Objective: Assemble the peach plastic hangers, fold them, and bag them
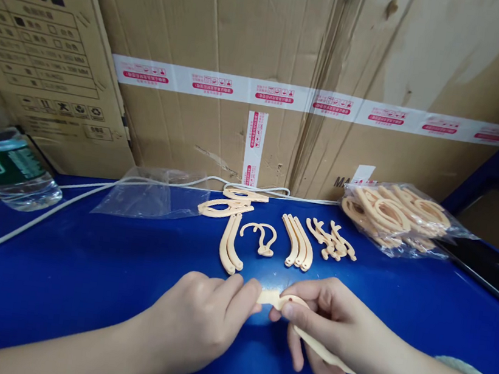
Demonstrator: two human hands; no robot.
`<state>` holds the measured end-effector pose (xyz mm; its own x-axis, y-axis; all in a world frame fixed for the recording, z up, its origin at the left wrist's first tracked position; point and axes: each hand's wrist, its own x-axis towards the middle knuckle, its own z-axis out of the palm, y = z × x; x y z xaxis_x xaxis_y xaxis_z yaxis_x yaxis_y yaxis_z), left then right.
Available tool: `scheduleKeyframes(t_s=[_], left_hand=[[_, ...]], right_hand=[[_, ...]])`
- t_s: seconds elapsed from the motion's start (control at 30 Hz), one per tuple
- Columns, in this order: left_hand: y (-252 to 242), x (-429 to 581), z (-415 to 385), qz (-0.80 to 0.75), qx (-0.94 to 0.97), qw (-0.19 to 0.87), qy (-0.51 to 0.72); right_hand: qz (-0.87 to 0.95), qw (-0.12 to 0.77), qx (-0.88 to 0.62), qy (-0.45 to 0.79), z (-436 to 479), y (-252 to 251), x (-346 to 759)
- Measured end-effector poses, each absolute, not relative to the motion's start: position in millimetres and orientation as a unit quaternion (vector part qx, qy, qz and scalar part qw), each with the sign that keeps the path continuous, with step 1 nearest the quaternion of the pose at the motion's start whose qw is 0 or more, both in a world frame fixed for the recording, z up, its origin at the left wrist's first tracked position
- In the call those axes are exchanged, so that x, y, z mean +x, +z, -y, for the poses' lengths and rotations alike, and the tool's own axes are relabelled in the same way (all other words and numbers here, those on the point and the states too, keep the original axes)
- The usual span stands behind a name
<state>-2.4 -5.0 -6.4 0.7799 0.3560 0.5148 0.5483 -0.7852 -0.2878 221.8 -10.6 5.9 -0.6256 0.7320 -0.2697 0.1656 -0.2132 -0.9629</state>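
Both my hands meet over a blue table (83, 263) on one beige curved plastic piece (274, 299). My left hand (199, 318) pinches its left end between thumb and fingers. My right hand (323, 328) grips the other part, and the strip runs on under its fingers toward the wrist. Just beyond the hands lie sorted groups of the same beige parts: two long curved strips (230, 246), a small hook piece (262, 236), three curved strips (299, 246), several forked pieces (332, 241) and flat loops (228, 206).
A clear bag full of beige parts (395, 217) lies at the back right, an empty clear bag (151, 195) at the back left. A water bottle (4, 164) lies on its side at far left. A white cable (44, 212) crosses the table. Cardboard boxes (266, 60) wall the back.
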Motion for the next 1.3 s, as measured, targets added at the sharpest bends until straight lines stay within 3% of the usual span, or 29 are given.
scheduleKeyframes(t_s=[0.17, 0.4, 0.5, 0.57, 0.7, 0.83, 0.93, 1.07, 1.17, 1.3], left_hand=[[-4.8, 1.2, 9.1, 0.233, -0.916, 0.251, -0.208], [-4.7, 0.6, 13.3, 0.244, -0.915, 0.246, -0.204], [-6.3, -0.6, 10.7, 0.283, -0.928, 0.145, -0.194], [-7.3, -1.3, 8.3, 0.291, -0.929, 0.089, -0.209], [-5.6, -1.9, 5.7, 0.33, -0.908, -0.019, -0.258], [-0.1, -2.0, 4.3, 0.425, -0.821, -0.272, -0.267], [-0.6, -2.8, 0.9, 0.447, -0.712, -0.446, -0.305], [-5.9, -2.8, -4.3, 0.443, -0.608, -0.553, -0.359], [-5.5, -1.7, -5.2, 0.435, -0.581, -0.579, -0.37], [-1.4, -2.4, -4.3, 0.442, -0.57, -0.579, -0.381]], right_hand=[[0.662, 0.206, -0.412, 0.591, 18.6, 10.9, 218.9], [0.819, 0.215, -0.392, 0.359, 25.8, 14.3, 223.3], [0.907, 0.208, -0.325, 0.168, 30.6, 16.7, 226.4], [0.921, 0.209, -0.307, 0.114, 31.7, 18.2, 227.8], [0.871, 0.266, -0.357, 0.206, 22.6, 23.6, 231.2], [0.782, 0.349, -0.439, 0.272, 2.2, 35.7, 241.2], [0.739, 0.414, -0.468, 0.25, -14.3, 44.6, 256.6], [0.743, 0.465, -0.462, 0.133, -36.1, 46.3, 282.3], [0.792, 0.437, -0.426, -0.005, -52.2, 38.2, 299.0], [0.869, 0.275, -0.39, -0.13, -67.5, 23.2, 312.6]])
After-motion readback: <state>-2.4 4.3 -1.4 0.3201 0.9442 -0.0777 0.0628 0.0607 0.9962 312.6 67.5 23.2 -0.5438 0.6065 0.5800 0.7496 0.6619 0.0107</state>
